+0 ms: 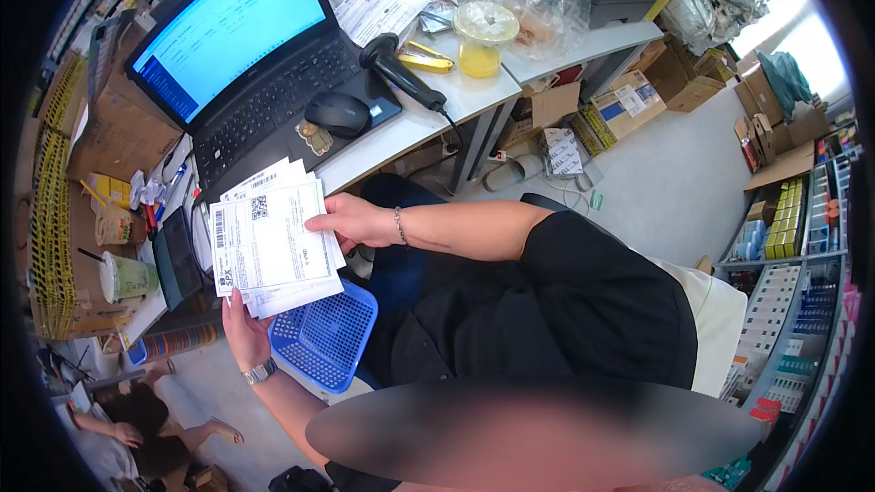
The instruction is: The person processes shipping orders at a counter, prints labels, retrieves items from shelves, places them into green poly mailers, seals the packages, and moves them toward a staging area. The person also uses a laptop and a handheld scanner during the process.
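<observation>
A small stack of white shipping labels (269, 241), printed with barcodes and a square code, is held fanned out in front of the laptop. My right hand (357, 221), a chain bracelet on its wrist, pinches the right edge of the sheets, thumb on top. At the lower left edge, my left hand (244, 333) grips the labels with its thumb showing on the front. That wrist wears a metal watch. Part of the fingers of each hand is hidden beneath the paper. Directly below the labels is a blue perforated plastic basket (328, 335), partly covered by them.
An open laptop (264, 82) stands on the desk, with a mouse (337, 114) and a barcode scanner (401, 73) on its right. A lidded yellow drink cup (480, 41) is farther right; a green drink cup (128, 275) stands left. Shelves (793, 260) line the right side.
</observation>
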`<action>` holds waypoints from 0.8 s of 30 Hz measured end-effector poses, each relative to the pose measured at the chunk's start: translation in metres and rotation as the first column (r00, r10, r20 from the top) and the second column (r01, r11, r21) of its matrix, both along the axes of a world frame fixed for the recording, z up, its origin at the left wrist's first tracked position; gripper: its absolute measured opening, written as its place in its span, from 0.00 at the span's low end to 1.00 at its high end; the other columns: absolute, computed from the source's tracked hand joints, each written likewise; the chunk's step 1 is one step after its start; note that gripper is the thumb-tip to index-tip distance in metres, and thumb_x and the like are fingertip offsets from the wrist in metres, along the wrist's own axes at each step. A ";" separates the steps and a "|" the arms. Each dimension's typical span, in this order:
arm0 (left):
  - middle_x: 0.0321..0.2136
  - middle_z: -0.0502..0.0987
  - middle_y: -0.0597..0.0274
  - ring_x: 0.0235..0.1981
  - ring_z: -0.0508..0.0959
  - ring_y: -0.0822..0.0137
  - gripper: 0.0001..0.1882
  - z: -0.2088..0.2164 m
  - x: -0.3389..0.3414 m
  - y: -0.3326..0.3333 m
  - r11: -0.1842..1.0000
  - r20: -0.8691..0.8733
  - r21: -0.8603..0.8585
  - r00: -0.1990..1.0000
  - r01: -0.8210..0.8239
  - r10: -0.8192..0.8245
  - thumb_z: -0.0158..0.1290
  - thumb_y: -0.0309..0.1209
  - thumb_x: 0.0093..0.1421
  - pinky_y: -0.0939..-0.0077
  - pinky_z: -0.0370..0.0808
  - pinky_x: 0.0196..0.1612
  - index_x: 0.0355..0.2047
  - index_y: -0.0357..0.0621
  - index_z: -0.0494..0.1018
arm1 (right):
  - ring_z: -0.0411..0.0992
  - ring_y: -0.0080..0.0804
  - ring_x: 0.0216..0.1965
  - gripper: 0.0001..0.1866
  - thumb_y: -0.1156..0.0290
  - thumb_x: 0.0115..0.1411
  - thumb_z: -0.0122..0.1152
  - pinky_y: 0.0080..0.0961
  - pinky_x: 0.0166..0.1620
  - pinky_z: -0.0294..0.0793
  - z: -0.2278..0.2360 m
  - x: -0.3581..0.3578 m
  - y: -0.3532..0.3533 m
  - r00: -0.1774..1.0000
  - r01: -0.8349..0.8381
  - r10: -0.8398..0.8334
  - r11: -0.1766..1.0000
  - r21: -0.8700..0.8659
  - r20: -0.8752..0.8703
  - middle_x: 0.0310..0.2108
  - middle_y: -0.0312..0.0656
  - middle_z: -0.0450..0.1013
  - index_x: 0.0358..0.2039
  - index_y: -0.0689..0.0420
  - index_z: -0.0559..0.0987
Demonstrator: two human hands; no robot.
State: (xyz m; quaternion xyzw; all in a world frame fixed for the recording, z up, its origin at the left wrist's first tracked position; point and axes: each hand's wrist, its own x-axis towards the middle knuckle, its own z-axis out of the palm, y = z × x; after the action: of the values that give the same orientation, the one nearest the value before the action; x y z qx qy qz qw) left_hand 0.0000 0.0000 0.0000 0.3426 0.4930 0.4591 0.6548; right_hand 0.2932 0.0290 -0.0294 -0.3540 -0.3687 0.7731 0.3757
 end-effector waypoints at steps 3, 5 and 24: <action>0.53 0.70 0.50 0.52 0.72 0.61 0.28 -0.021 0.022 -0.004 0.996 0.044 0.031 0.996 -0.080 0.078 0.52 0.30 0.62 0.61 0.73 0.51 0.60 0.37 0.57 | 0.77 0.29 0.36 0.18 0.66 0.62 0.53 0.26 0.32 0.80 -0.008 0.014 -0.007 0.999 -0.002 0.002 1.000 -0.002 0.041 0.39 0.42 0.76 0.50 0.62 0.72; 0.53 0.70 0.51 0.52 0.72 0.62 0.25 -0.022 0.014 0.003 0.989 -0.010 0.111 0.995 -0.095 0.096 0.52 0.27 0.62 0.65 0.73 0.51 0.58 0.33 0.60 | 0.77 0.28 0.34 0.17 0.68 0.62 0.53 0.26 0.31 0.79 -0.002 0.007 -0.001 0.999 -0.027 0.026 0.999 0.037 0.044 0.38 0.42 0.76 0.49 0.62 0.72; 0.32 0.81 0.52 0.33 0.81 0.65 0.14 -0.104 -0.023 -0.126 0.854 -0.671 0.181 0.574 -0.487 0.469 0.57 0.29 0.54 0.71 0.76 0.36 0.38 0.32 0.75 | 0.71 0.24 0.32 0.37 0.54 0.58 0.60 0.21 0.28 0.73 -0.092 -0.021 -0.031 0.747 -0.435 0.312 0.897 0.077 0.587 0.42 0.41 0.72 0.61 0.60 0.60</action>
State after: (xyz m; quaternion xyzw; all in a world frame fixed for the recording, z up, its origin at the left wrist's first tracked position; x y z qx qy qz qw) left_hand -0.0225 -0.1264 -0.1037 0.3350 0.7806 0.4495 0.2764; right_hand 0.2718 -0.0024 -0.1213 -0.4418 -0.6050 0.6510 0.1226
